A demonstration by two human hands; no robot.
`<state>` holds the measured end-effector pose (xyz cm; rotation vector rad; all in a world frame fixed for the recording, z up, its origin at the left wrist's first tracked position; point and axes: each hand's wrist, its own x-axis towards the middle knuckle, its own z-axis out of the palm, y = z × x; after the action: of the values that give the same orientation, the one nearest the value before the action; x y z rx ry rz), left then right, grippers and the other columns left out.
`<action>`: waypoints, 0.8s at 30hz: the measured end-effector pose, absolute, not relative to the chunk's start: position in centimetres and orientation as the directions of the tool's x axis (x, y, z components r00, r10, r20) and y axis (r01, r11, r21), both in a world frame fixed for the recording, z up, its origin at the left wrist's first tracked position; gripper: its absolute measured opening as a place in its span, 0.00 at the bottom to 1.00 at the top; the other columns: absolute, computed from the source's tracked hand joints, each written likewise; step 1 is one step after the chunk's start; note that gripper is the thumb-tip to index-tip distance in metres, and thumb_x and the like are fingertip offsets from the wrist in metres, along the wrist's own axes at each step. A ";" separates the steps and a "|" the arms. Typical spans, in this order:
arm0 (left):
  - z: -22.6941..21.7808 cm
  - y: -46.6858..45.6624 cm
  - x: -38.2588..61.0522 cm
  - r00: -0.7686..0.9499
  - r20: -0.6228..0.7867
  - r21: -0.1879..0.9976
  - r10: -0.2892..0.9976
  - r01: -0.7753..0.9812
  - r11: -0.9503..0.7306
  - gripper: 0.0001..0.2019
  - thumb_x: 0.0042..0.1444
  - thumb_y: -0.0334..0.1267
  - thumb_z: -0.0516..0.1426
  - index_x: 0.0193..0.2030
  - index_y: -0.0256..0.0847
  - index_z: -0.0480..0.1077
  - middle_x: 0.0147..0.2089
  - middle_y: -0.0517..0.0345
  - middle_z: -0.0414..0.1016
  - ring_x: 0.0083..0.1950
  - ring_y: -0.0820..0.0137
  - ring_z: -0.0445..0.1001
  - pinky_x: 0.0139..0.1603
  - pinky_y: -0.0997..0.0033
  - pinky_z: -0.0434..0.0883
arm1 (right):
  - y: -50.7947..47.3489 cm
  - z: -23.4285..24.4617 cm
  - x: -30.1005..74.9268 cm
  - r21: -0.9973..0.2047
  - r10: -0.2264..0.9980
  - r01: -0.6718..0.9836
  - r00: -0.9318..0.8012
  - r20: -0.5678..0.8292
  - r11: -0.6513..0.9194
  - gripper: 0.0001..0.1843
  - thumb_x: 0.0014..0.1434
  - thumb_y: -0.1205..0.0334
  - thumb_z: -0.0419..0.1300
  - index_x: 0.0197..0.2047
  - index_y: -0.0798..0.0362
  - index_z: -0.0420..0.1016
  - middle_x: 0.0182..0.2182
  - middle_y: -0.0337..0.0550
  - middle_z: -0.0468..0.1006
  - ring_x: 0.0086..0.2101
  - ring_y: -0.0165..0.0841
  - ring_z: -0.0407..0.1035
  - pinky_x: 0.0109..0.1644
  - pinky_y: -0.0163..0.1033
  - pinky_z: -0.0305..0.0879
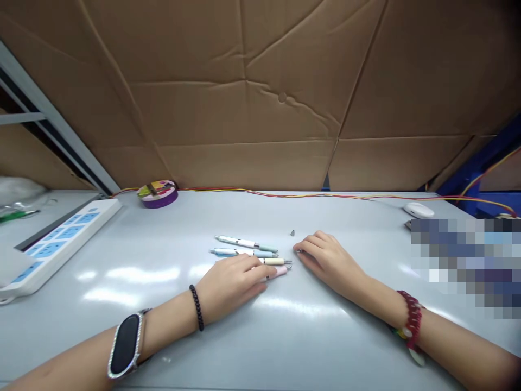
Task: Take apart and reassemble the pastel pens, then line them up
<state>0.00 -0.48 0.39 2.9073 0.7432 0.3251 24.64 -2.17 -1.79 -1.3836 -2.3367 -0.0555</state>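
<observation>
Several slim pens lie side by side on the table point(171, 315): a white and green pen point(244, 243), a light blue pen point(260, 253), a cream pen point(280, 262) and a pink pen point(281, 270). My left hand point(232, 279) is closed over the pink pen, its fingers also covering part of the cream one. Thumb and fingertips of my right hand point(329, 260) pinch together at the right of the pen ends; a small shiny bit shows there, too small to name. A tiny grey cone-shaped piece point(292, 233) rests beyond, touched by neither hand.
A white power strip point(69, 239) runs along the left. At the back stand a purple round tape roll point(158, 194) and thin red and yellow wires point(252, 191), before a cardboard wall point(244, 108). A white oval object point(418, 210) lies back right, near a blurred-out patch.
</observation>
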 end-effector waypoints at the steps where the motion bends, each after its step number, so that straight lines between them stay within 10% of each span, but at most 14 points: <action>1: 0.4 -0.6 0.1 0.862 0.178 0.151 0.475 0.453 -0.878 0.13 0.62 0.35 0.46 0.50 0.46 0.65 0.39 0.57 0.71 0.39 0.68 0.70 0.39 0.71 0.68 | -2.2 -1.8 24.6 -0.208 0.825 0.832 -0.414 0.384 0.515 0.09 0.59 0.68 0.50 0.40 0.51 0.70 0.33 0.44 0.73 0.36 0.35 0.65 0.42 0.43 0.62; 10: 0.0 -0.8 0.1 0.736 0.489 0.190 0.468 0.434 -0.881 0.17 0.63 0.32 0.45 0.59 0.41 0.52 0.43 0.54 0.70 0.42 0.69 0.70 0.43 0.69 0.69 | -3.7 -0.7 23.4 -0.809 0.935 0.491 -0.034 0.354 0.324 0.08 0.58 0.60 0.56 0.42 0.49 0.66 0.38 0.40 0.73 0.39 0.32 0.68 0.44 0.38 0.66; 24: 0.1 -0.3 0.0 0.729 0.518 0.217 0.447 0.394 -0.893 0.18 0.63 0.31 0.45 0.59 0.42 0.50 0.41 0.54 0.69 0.38 0.71 0.71 0.36 0.73 0.71 | -5.1 -0.2 22.5 -0.573 0.766 0.534 -0.260 0.588 0.622 0.08 0.58 0.69 0.54 0.40 0.48 0.69 0.32 0.40 0.75 0.34 0.33 0.67 0.38 0.40 0.65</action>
<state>0.01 -0.29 0.07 2.8345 0.6913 0.8862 22.51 -5.11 -0.19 -1.0285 -1.9410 0.3232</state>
